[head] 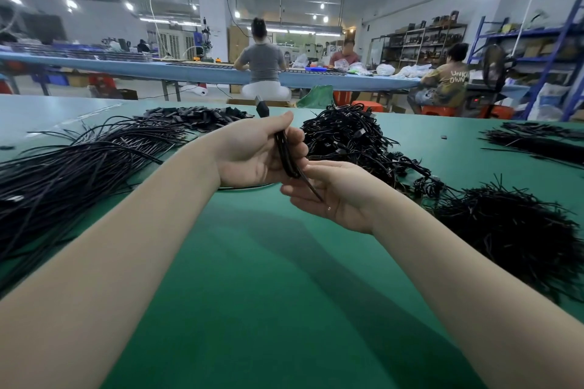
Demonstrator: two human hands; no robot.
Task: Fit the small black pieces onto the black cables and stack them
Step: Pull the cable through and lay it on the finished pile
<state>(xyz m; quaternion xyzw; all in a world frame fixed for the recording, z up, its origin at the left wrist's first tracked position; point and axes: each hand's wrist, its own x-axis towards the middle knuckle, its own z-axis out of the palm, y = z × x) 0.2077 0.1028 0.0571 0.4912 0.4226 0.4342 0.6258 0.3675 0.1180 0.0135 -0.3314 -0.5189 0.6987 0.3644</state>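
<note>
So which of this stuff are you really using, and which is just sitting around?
For the job:
left hand gripping the cable bundle
right hand touching its lower end
loose cables
small black pieces
tangled cable heap

Just around:
orange stools
shelves
fan

left hand (pixel 252 155): raised above table, palm turned inward, fingers and thumb curled, gripping; right hand (pixel 335 193): just beside and below left, palm up, fingers loosely extended, touching left fingertips; both forearms: bare, stretched forward, converging
</note>
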